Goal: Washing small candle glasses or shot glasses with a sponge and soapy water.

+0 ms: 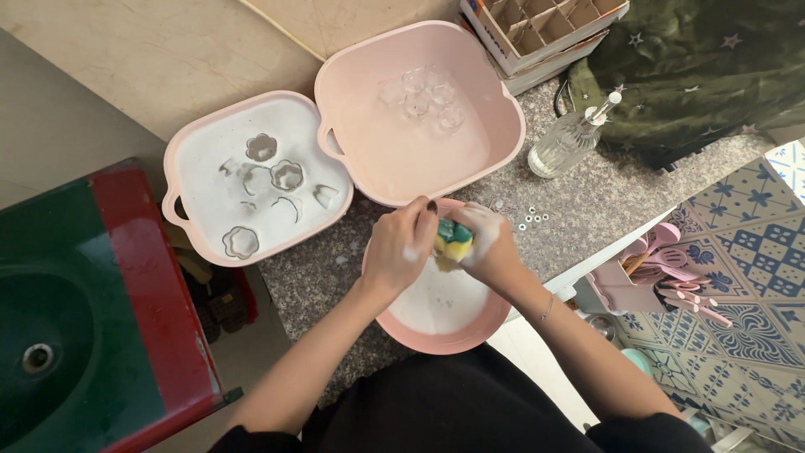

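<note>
Both hands over near round pink basin (444,340), so suds dropped in. Right hand (490,243) clenched on yellow-green sponge (453,243); left hand (398,247) curled, pinching something small, unclear what. Soapy cutters soaked in left basin (180,168) on bench (579,201).

Both forearms are bare, running up from the lower part of the frame to its centre. The left hand (398,247) has a dark-painted nail and flecks of white foam. The right hand (489,243) is coated with foam across the knuckles. A thin bracelet (547,309) circles the right wrist. Black clothing (470,407) fills the bottom centre.
</note>
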